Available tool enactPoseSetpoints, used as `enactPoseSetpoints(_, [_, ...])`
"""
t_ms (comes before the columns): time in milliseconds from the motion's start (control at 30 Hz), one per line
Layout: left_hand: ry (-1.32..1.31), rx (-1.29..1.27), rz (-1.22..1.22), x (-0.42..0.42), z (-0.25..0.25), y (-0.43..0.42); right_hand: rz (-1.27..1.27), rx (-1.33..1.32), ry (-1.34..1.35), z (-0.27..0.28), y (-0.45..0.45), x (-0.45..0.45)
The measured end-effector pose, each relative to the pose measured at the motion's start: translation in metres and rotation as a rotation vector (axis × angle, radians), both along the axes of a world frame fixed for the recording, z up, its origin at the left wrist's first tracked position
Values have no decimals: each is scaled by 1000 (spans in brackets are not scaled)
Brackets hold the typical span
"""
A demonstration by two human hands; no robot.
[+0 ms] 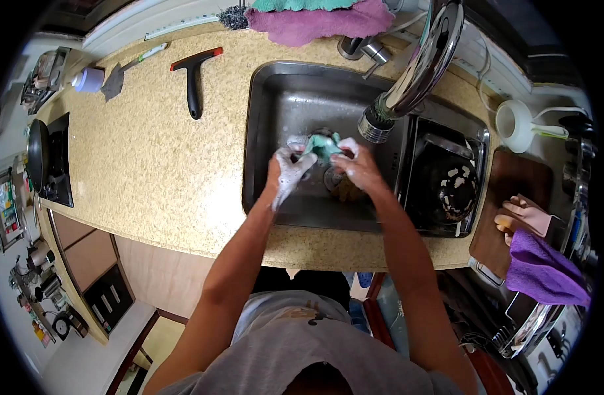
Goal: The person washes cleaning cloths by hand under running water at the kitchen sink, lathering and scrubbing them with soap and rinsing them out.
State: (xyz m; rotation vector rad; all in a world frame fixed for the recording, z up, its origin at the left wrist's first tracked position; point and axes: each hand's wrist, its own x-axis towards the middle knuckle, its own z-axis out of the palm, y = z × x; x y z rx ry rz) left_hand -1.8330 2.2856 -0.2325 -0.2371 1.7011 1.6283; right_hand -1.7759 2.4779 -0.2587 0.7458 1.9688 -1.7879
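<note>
While both your hands work low in the sink (262, 207), the green cloth (323, 149) sits stretched between them, over the main basin. Your left hand (290, 170), coated in suds, has the cloth's left side pinched between thumb and fingers, and your right hand (358, 167) pinches the other side, its fingers bent and blurred. There's basin floor to your left, between that hand and the left wall, and more beyond the cloth toward the far wall. On the right it's tighter: the chrome spray head (375, 125) hangs just beyond your right hand, and the divider stands between you and the dark pan (457, 187) in the side compartment. A tan item (348, 188) lies beneath your right hand, too blurred to name. Your forearms cross the near rim; out left, the squeegee (194, 79) lies on the speckled counter (137, 158), well apart from the sink's edge.
</note>
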Motion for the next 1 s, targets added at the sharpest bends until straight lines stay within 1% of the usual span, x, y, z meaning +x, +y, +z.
enactPoseSetpoints(33, [2,175,32,4,-5,7,-167,-126,78,14,-20,1])
enactPoseSetpoints(100, [-293,437,258,16,-6,21,7,291,347,3,-31,2])
enactPoseSetpoints(133, [-295,433,258,18,-13,22,6,288,345,-4,-32,2])
enactPoseSetpoints(200, [-279,129,282,19,-29,23,-10,361,194,-10,-32,-6])
enactPoseSetpoints(233, [-275,128,287,17,-34,23,-6,358,198,-8,-34,-8])
enactPoseSetpoints(300, [-695,334,279,14,-40,22,-144,1,17,0,-41,-8])
enactPoseSetpoints(333, [-729,502,447,10,-35,30,-246,-18,116,-3,-55,-6])
enactPoseSetpoints(367, [-727,506,459,10,-46,32,-233,-19,115,-5,-65,0])
enactPoseSetpoints(433, [-632,812,419,9,-94,33,-218,304,550,16,-86,7])
enactPoseSetpoints(467, [-749,856,475,-1,-110,38,-93,377,405,15,-93,17])
enactPoseSetpoints(500, [-698,795,601,1,-86,40,-79,372,406,15,-100,22])
enactPoseSetpoints(533, [-933,1151,346,-3,-88,32,-85,440,415,15,-107,25])
enactPoseSetpoints(567, [-1046,1334,216,-1,-90,30,-93,506,421,14,-111,28])
enactPoseSetpoints(600, [-1150,1490,56,2,-90,29,-74,520,295,1,-103,23])
enactPoseSetpoints(633, [-842,1108,381,11,-87,40,-72,516,294,-20,-86,12])
enactPoseSetpoints(667, [-522,702,651,20,-82,48,-101,498,217,-44,-67,-1])
enactPoseSetpoints(700, [-521,700,649,26,-77,50,-130,481,142,-41,-60,-13])
enactPoseSetpoints(733, [-335,645,640,29,-61,53,-131,481,143,-37,-63,-14])
enactPoseSetpoints(767, [-556,939,588,19,-98,49,-98,562,245,-33,-69,-13])
enactPoseSetpoints(800, [-814,1166,509,10,-138,44,-62,644,349,-22,-76,-13])
enactPoseSetpoints(833, [-814,1171,510,6,-124,38,-58,647,350,-17,-83,-9])
enactPoseSetpoints(867, [-810,1332,290,4,-110,32,-17,671,489,-12,-90,-4])
enactPoseSetpoints(900, [-712,1253,357,7,-105,39,27,688,625,-10,-94,0])
enactPoseSetpoints(933, [-615,1161,418,10,-101,47,110,634,141,-20,-74,-11])
enactPoseSetpoints(967, [-524,1058,472,12,-97,54,94,636,144,-37,-60,-24])
enactPoseSetpoints(1000, [-619,933,525,9,-77,57,20,796,254,-60,-48,-31])
